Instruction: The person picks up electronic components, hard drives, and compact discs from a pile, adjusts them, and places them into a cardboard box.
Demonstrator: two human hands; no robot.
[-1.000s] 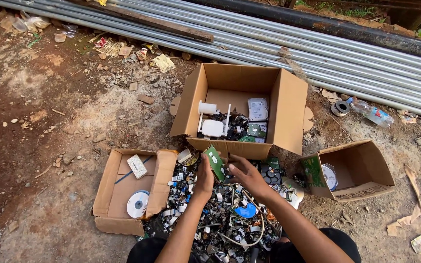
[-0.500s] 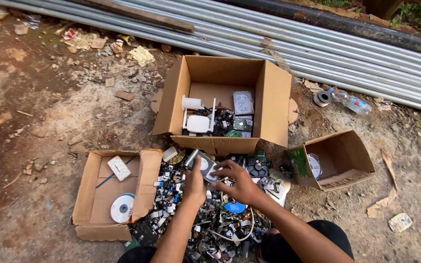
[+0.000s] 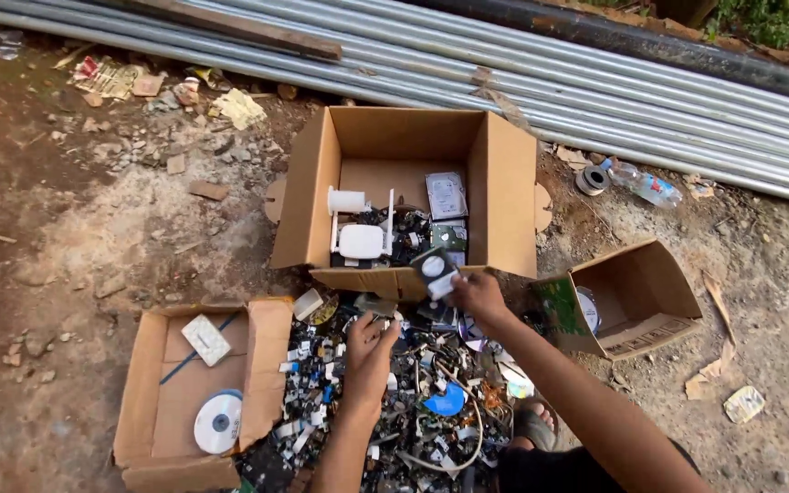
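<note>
My right hand [image 3: 478, 294] grips a small dark-and-silver flat part [image 3: 435, 272] and holds it over the front edge of the big open cardboard box [image 3: 310, 196]. That box holds a white router [image 3: 361, 239], a silver drive [image 3: 447, 194] and dark parts. My left hand [image 3: 369, 351] rests, fingers curled, on the heap of mixed electronic scrap [image 3: 394, 402] on the ground in front of me. I cannot tell whether it holds anything.
A low cardboard box [image 3: 159, 394] at the left holds a disc [image 3: 219, 422] and a white block [image 3: 205, 340]. A smaller box [image 3: 643, 294] lies tilted at the right. Corrugated metal sheets [image 3: 504, 64] run along the back. A plastic bottle [image 3: 646, 185] lies on the dirt.
My right hand has lifted the flat part from the heap up toward the big box's front edge. My left hand has sunk back onto the scrap pile.
</note>
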